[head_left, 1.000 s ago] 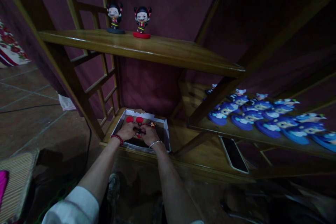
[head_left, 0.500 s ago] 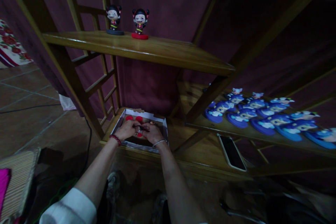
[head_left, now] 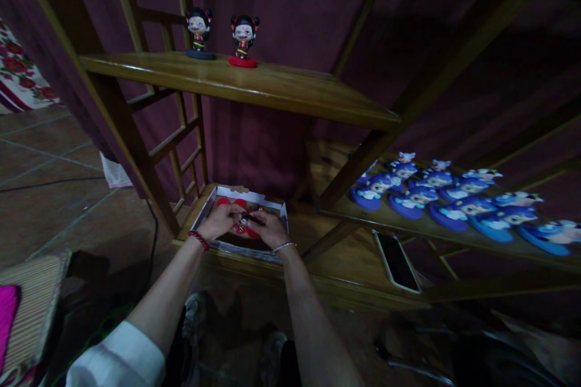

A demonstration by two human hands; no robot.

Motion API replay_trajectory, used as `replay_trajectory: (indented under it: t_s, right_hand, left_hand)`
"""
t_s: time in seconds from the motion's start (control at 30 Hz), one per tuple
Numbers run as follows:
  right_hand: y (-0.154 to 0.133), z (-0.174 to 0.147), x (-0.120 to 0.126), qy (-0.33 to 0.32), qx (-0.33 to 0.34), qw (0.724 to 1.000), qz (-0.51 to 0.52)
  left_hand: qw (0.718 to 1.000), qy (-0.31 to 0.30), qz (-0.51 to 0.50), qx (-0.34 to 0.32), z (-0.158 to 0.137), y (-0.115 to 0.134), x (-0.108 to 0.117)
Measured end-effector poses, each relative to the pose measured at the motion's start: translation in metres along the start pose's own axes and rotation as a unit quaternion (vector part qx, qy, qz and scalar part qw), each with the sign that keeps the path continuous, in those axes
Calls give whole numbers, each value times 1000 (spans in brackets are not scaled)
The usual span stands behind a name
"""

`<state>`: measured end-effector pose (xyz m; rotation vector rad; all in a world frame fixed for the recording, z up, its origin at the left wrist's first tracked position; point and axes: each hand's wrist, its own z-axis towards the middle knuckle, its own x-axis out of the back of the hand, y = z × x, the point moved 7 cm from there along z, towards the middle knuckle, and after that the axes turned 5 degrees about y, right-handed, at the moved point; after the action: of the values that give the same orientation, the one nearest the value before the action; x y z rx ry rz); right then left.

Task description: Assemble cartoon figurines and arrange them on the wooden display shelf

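Observation:
Low on the wooden shelf lies a shallow white cardboard box [head_left: 272, 201], with round red bases [head_left: 223, 201] inside. Over the box, a small black-haired figurine [head_left: 244, 223] is pinched between my two hands. My left hand [head_left: 218, 222], with a red bead bracelet at the wrist, closes on its left side. From the right, my right hand [head_left: 271, 229], wearing a silver bracelet, grips it with bent fingers. A red base shows beneath the figurine; whether the two are joined I cannot tell. My fingers hide part of the figurine.
Two similar figurines stand on the upper shelf [head_left: 236, 81], one on a dark base, one on red. Several blue-haired figurines [head_left: 417, 198] fill the shelf at right. A phone [head_left: 397, 261] lies on the lower board. Wooden posts frame the shelves; a stool with a woven top [head_left: 39, 296] stands at lower left.
My right hand has shifted slightly right, and more of the figurine shows between my hands. The whole view has moved a little. The shelf figurines stay in place.

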<state>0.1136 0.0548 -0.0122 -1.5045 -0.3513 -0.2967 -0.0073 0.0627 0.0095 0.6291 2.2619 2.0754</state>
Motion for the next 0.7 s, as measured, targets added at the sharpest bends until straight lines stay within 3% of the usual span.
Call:
replay_trajectory:
  t_s: [0.23,0.43,0.7]
  right_hand:
    - [-3,-6,0,-16,-18,994,106]
    - [-1,-9,0,-33,-52,990,125]
    - [2,-10,1,-25,-57,985,159]
  left_hand:
    - [998,4,-48,36,-6,1,-4]
    - [997,-11,-67,49,-7,-2,-8]
    - [999,5,-28,16,-5,-3,-7]
